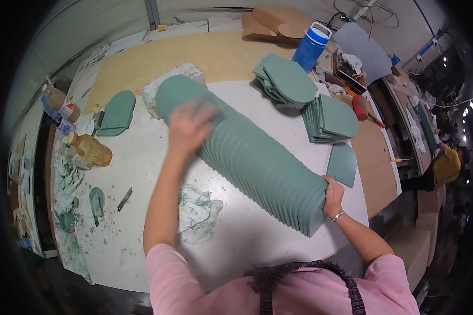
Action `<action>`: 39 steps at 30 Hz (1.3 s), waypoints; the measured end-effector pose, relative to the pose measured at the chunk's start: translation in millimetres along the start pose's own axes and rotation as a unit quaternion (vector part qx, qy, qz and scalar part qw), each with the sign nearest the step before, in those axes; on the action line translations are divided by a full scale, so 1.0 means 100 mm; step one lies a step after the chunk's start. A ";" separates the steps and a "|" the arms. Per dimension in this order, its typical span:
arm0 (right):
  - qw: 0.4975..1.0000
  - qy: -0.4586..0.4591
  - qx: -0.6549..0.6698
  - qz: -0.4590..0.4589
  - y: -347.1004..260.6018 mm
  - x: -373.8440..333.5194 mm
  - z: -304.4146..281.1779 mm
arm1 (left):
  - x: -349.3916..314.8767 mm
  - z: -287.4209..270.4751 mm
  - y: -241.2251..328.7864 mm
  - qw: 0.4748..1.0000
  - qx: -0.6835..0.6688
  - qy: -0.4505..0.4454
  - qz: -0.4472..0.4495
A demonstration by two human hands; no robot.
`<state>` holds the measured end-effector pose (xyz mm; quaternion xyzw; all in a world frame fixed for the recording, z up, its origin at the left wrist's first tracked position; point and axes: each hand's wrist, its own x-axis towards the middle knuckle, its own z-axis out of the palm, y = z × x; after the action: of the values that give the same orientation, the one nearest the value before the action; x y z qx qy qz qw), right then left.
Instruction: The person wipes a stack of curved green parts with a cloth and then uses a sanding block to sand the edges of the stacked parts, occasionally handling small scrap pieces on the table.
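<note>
Left of the green panels (257, 163), a bottle (56, 96) bears a red-and-white label (67, 108)

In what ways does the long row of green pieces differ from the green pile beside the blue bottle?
The long row has many pieces overlapping evenly in a line; the pile has fewer, fanned unevenly. The right hand touches the row's near end, while no hand touches the pile. Both share a similar green colour and pieces with a rounded edge.
</note>
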<state>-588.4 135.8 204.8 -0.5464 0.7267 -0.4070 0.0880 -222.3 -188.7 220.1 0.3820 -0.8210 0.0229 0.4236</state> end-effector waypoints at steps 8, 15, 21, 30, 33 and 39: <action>1.000 -0.006 -0.011 -0.005 0.03 0.01 -0.01 | 0.39 0.09 -0.87 0.990 0.126 0.014 -0.060; 1.000 -0.012 -0.001 -0.015 0.02 0.00 0.07 | 0.40 -0.01 -1.56 0.964 0.111 0.017 -0.239; 1.000 -0.005 -0.006 -0.018 0.00 0.03 0.02 | 0.01 -0.05 -1.22 0.962 0.075 0.003 -0.263; 1.000 -0.004 -0.008 -0.009 0.02 -0.02 0.03 | 0.27 0.11 -0.97 0.983 0.018 -0.035 -0.180; 1.000 -0.003 -0.006 -0.014 -0.06 -0.01 0.04 | -0.44 0.12 -0.79 0.955 -0.087 0.057 -0.279; 1.000 0.007 -0.011 -0.027 -0.01 0.00 0.01 | -0.94 -0.25 -0.63 0.927 -0.046 -0.129 -0.349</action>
<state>-587.5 135.0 205.3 -0.5638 0.7166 -0.4052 0.0661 -131.9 -167.5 150.8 0.6242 -0.6837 -0.2132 0.3121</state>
